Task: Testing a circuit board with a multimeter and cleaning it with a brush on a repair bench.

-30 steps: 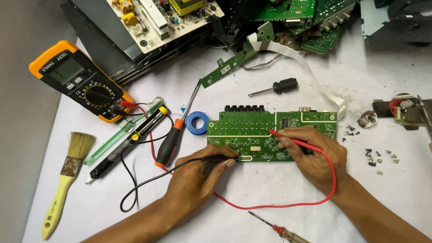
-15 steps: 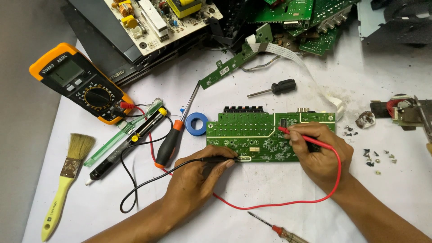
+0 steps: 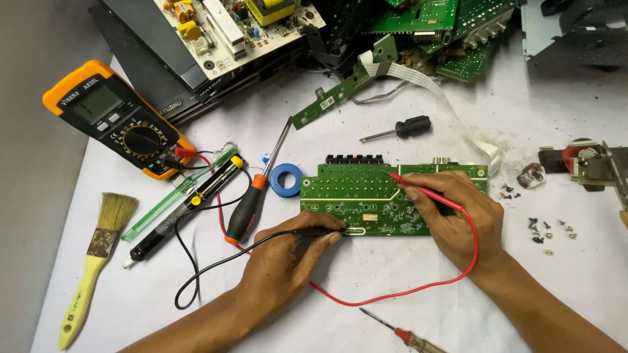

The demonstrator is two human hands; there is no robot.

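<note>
**Inspector:** While the circuit board [image 3: 366,196] lies flat on the white surface [image 3: 458,287], report on both hands.

**Assistant:** The left hand [image 3: 288,261] rests on the surface just below the board's lower edge. Its grip is clenched around the black probe [image 3: 320,231], pinched between thumb and fingers, with the tip lying at the board's lower edge near the middle. The right hand [image 3: 451,216] lies over the right part of the board. Its grip is clenched around the red probe [image 3: 418,188], the tip touching the board's upper middle area.

**Inspector:** Leads?

**Assistant:** The red wire [image 3: 405,294] loops from the right hand down across the surface and runs left under the left hand. The black wire [image 3: 196,274] curls left of the left wrist. Both run up to the orange meter [image 3: 118,117] at the upper left.

**Inspector:** Surroundings?

**Assistant:** A blue tape roll [image 3: 286,180] sits just beside the board's left end. An orange-and-black screwdriver [image 3: 252,202] lies left of it, next to a black pen-shaped tool [image 3: 186,209]. A yellow-handled brush [image 3: 95,261] lies at the far left. A small black screwdriver [image 3: 399,129] lies above the board, and loose screws [image 3: 546,232] are scattered to the right. More boards [image 3: 458,33] are piled along the top.
</note>
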